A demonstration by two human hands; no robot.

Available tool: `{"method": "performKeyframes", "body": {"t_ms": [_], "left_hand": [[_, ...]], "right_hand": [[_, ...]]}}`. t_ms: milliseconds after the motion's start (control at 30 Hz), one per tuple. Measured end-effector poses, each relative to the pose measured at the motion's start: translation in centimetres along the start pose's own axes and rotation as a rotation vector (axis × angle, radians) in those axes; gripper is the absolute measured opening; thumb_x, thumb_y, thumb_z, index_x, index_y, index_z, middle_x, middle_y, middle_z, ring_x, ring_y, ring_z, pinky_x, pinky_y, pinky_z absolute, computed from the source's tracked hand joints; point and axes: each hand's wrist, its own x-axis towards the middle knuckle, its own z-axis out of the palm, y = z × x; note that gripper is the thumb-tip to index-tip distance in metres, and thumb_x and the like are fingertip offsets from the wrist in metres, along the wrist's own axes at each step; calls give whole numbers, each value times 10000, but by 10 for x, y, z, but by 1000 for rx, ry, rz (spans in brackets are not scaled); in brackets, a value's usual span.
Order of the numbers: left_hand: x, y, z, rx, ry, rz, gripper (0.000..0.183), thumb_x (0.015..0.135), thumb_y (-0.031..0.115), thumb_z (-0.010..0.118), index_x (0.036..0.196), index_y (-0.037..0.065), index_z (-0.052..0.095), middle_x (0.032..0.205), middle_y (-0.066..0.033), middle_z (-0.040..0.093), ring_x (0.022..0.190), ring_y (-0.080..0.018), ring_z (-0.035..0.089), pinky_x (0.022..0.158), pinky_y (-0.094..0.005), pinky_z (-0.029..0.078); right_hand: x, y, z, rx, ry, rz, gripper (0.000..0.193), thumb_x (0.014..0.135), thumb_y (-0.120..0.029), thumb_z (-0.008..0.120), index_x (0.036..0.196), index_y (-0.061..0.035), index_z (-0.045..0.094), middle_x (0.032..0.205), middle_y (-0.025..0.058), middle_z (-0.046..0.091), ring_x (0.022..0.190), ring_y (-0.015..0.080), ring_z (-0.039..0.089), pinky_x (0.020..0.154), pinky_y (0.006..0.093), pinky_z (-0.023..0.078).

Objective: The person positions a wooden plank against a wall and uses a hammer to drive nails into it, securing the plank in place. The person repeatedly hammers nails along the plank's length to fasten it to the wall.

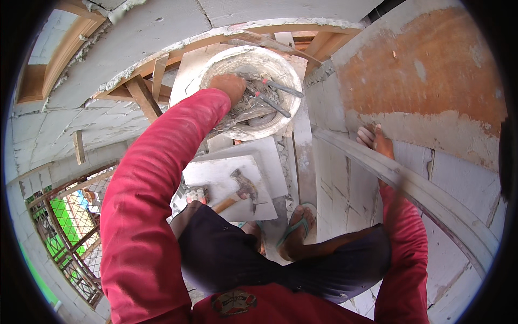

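Note:
My left hand (229, 88) reaches into a round, cement-smeared tub (294, 81). Its fingers are curled down among the contents, and what they grip is hidden. Beside it lies a pair of pliers (274, 103) with dark, red-marked handles spread apart, one crossing the rim. Nails, wire and grey scraps (251, 110) fill much of the tub. On the right, my right hand (376, 141) is raised near the block wall, just past a long pale rail (431, 202) that crosses my forearm. Its fingers look curled, and anything in them is hidden.
A claw hammer (237, 193) lies on a white block (208, 175) between the tub and my knees. Timber props (143, 97) stand at the left. A reddish-brown board (426, 70) covers part of the right wall. A metal grille (75, 227) is at lower left.

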Motion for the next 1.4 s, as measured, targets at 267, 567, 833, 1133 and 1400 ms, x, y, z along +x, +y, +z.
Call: {"method": "performKeyframes", "body": {"t_ms": [267, 567, 833, 1133, 1400], "left_hand": [[-9, -10, -19, -275, -86, -53, 431, 848, 303, 791, 1252, 155, 779, 1199, -172, 777, 1148, -360, 738, 1004, -466, 584], [-28, -21, -39, -481, 34, -117, 439, 768, 297, 861, 1106, 20, 819, 1169, -208, 778, 1106, -364, 750, 958, -429, 612], [-55, -20, -78, -543, 521, -201, 404, 784, 316, 849, 1018, -4, 770, 1080, -235, 752, 1005, -397, 747, 951, -450, 597], [-99, 70, -172, -1446, 693, 191, 245, 1039, 174, 722, 969, -29, 603, 798, -128, 745, 683, -152, 738, 644, -283, 602], [-48, 205, -119, -2099, 347, 152, 244, 997, 110, 772, 1130, -43, 635, 1047, -154, 756, 915, -185, 767, 814, -271, 620]], "right_hand": [[55, 34, -53, 16, -198, -81, 682, 1118, -469, 548, 1551, 41, 415, 1480, 283, 590, 1307, 326, 655, 1013, 396, 603], [105, 36, -39, 195, -119, -43, 626, 1093, -431, 615, 1530, -8, 468, 1421, 239, 619, 1236, 295, 666, 990, 409, 605], [89, 31, -34, 194, -120, -68, 613, 1079, -409, 652, 1513, -20, 461, 1385, 247, 628, 1160, 273, 683, 945, 390, 619], [47, 37, -30, 183, -82, -81, 594, 1101, -395, 610, 1468, 47, 459, 1317, 271, 666, 1093, 281, 727, 888, 382, 647], [4, 10, 9, 47, 25, -84, 596, 1159, -395, 444, 1394, 151, 489, 1299, 296, 700, 1039, 299, 764, 866, 370, 653]]}}
